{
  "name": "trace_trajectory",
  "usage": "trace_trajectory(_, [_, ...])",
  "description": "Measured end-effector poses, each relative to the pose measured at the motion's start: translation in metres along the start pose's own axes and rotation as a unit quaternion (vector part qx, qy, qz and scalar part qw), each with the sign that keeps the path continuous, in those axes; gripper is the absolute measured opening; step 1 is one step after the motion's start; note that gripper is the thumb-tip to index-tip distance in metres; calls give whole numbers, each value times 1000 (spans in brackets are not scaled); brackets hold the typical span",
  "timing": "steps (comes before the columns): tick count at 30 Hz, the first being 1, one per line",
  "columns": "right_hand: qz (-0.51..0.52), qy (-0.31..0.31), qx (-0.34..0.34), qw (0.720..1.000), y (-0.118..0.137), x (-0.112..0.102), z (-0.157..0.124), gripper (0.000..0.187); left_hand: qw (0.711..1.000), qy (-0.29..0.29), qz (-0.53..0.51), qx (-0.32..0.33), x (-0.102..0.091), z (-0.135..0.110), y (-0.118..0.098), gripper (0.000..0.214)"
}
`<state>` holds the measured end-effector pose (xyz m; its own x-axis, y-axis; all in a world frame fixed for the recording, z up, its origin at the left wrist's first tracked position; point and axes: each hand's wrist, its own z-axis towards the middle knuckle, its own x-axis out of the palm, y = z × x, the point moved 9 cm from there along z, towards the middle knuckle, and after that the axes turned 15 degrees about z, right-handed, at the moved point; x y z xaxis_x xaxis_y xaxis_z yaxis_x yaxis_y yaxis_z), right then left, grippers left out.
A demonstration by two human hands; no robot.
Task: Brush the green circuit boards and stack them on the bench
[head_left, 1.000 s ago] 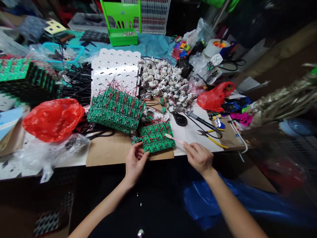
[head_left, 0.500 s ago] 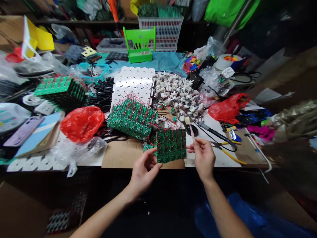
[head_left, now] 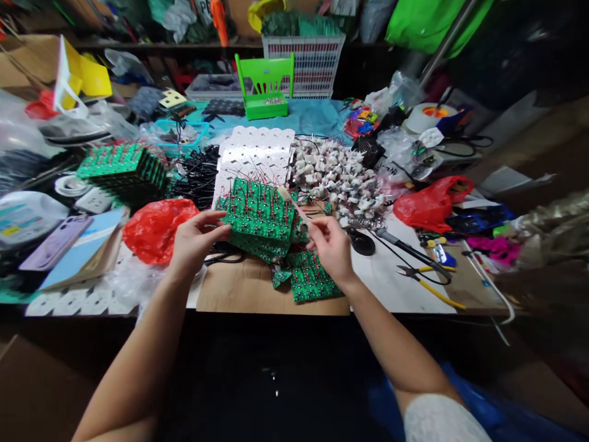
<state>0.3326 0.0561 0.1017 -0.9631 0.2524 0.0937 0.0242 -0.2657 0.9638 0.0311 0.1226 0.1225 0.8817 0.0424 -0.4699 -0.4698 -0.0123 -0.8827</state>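
A stack of green circuit boards (head_left: 260,212) with thin red wires sits mid-table. My left hand (head_left: 199,238) is at its left side, thumb and fingers closed on the edge of the top circuit board; the fingertips are partly hidden. My right hand (head_left: 332,248) grips a small pale-handled brush (head_left: 294,204), its bristles near the upper right part of the stack. Below that hand another wired circuit board (head_left: 313,279) lies flat on the cardboard (head_left: 243,291), beside a small green board piece (head_left: 280,277).
On the right lie yellow-handled pliers (head_left: 432,285), a soldering iron (head_left: 409,248) and a red bag (head_left: 432,202). White parts (head_left: 335,172) are heaped behind. Left are another red bag (head_left: 159,230), more stacked boards (head_left: 122,169) and a phone (head_left: 55,242).
The board held between both hands now lies on the cardboard. My left hand has moved left and forward to the stack; my right hand has brought the brush left over it.
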Motion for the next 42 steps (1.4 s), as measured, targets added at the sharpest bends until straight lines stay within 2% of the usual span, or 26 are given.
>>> trace_trajectory(3, [-108, 24, -47, 993, 9, -41, -49, 15, 1000, 2, 0, 6, 5, -2, 3, 52])
trace_trajectory(5, [-187, 85, -66, 976, 13, -57, -81, 11, 1000, -12, 23, 16, 3, -6, 0, 50])
trace_trajectory(7, [-251, 161, -76, 951, 14, -64, -109, 11, 993, -91, 63, 45, -7, -20, -8, 47])
trace_trajectory(9, [-296, 216, -90, 926, 14, -67, -129, 13, 967, -216, 103, 90, -15, -55, -17, 39])
trace_trajectory(10, [-312, 232, -99, 916, 14, -67, -135, 14, 951, -262, 117, 110, -11, -78, -19, 33])
trace_trajectory(11, [-325, 244, -107, 908, 15, -66, -139, 14, 950, -257, 120, 130, 3, -99, -18, 25])
trace_trajectory(12, [-335, 252, -115, 901, 15, -65, -141, 15, 966, -170, 130, 148, 32, -114, -13, 17])
trace_trajectory(13, [-342, 259, -121, 895, 14, -63, -141, 15, 980, -56, 130, 141, 67, -129, -2, 15])
trace_trajectory(14, [-347, 263, -126, 891, 14, -61, -140, 15, 986, 42, 116, 111, 98, -144, 13, 19])
trace_trajectory(15, [-351, 267, -130, 888, 13, -59, -138, 15, 988, 103, 92, 62, 121, -158, 30, 28])
trace_trajectory(16, [-354, 271, -134, 885, 12, -57, -136, 15, 988, 133, 71, 16, 138, -167, 44, 40])
trace_trajectory(18, [-365, 280, -144, 876, 10, -53, -133, 16, 987, 147, 29, -49, 158, -175, 62, 55])
trace_trajectory(21, [-395, 297, -168, 853, 9, -46, -130, 18, 987, 147, -1, -69, 170, -170, 66, 58])
trace_trajectory(25, [-429, 298, -209, 827, 9, -40, -115, 21, 987, 135, 2, -81, 171, -165, 64, 51])
trace_trajectory(29, [-438, 269, -227, 827, 1, -35, -81, 23, 989, 108, 13, -95, 170, -165, 68, 52])
trace_trajectory(33, [-439, 245, -238, 831, -6, -30, -59, 25, 989, 91, -39, -112, 172, -165, 71, 59])
trace_trajectory(36, [-435, 244, -240, 833, -3, -33, -68, 23, 990, 92, -40, -101, 174, -166, 69, 59])
trace_trajectory(42, [-405, 294, -191, 844, 5, -52, -119, 21, 990, 85, -44, -101, 179, -169, 68, 64])
